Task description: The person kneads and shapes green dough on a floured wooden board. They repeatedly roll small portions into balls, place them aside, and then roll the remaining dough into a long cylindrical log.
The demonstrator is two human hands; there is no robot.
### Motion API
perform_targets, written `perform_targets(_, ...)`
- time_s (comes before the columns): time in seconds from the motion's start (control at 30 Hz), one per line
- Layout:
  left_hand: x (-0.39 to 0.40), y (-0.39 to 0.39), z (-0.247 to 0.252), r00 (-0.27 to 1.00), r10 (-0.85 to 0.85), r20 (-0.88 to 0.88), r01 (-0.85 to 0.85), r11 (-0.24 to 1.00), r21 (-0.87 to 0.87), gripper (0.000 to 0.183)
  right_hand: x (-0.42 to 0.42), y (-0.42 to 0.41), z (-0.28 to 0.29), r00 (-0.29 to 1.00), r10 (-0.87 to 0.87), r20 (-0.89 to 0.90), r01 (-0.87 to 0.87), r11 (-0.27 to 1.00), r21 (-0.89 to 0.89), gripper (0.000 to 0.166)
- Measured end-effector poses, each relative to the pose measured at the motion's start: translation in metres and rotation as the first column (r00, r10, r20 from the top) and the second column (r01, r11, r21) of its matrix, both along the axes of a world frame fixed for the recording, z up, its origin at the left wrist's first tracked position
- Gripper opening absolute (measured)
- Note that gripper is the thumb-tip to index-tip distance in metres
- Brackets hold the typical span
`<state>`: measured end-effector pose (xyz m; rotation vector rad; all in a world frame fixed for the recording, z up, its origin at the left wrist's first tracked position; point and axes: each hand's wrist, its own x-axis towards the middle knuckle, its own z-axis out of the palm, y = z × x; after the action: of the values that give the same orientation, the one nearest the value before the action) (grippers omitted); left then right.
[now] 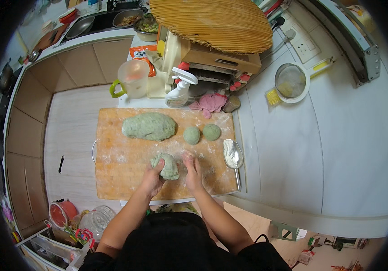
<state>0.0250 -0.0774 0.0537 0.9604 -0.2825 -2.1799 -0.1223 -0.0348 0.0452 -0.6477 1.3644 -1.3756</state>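
Note:
A lump of green-flecked dough (167, 166) rests in my left hand (152, 179), with the thumb pressed over its near side. Just right of the lump is my right hand (192, 167), fingers raised and slightly apart, holding nothing. Both hands are above a floured wooden cutting board (122, 183). Toward the board's far edge lies a large log of the same green dough (149, 126). Two small round dough balls, one (191, 135) left of the other (211, 132), sit to its right. A metal scoop (236, 156) with white flour lies along the board's right edge.
Behind the board stand a white spray bottle (180, 89), a plastic measuring jug (134, 79) with a green handle, a pink cloth (211, 103) and a small jar (232, 104). A round woven tray (214, 25) tops a toaster oven. A sieve (292, 83) lies on the right.

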Motion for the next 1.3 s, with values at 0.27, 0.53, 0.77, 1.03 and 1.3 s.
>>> perform_targets(0.27, -0.020, 0.021, -0.050, 0.431, 0.489, 0.759, 0.652, 0.413, -0.636, 0.040, 0.014, -0.023, -0.032, 0.992, -0.124, -0.006, 0.115, 0.900, 0.420, 0.036)
perform_targets(0.53, -0.010, 0.018, -0.072, 0.532, 0.001, 0.847, 0.558, 0.751, -0.351, 0.036, -0.022, -0.015, -0.053, 0.373, 0.135, -0.918, -0.007, 0.990, 0.143, 0.027)
perform_targets(0.77, -0.027, 0.000, -0.076, 0.331, -0.078, 0.940, 0.689, 0.701, -0.185, 0.033, -0.020, -0.027, -0.082, 0.142, -0.010, -0.990, 0.084, 0.996, 0.002, 0.016)
perform_targets(1.03, -0.025, 0.012, -0.068, 0.603, -0.076, 0.794, 0.428, 0.871, -0.242, 0.026, -0.016, -0.047, -0.069, 0.169, 0.121, -0.978, -0.126, 0.987, 0.100, 0.019)
perform_targets(1.3, 0.012, -0.001, -0.098, 0.781, 0.044, 0.623, 0.014, 0.996, -0.087, 0.019, 0.040, -0.070, -0.072, 0.226, 0.088, -0.970, -0.256, 0.966, 0.028, 0.018)
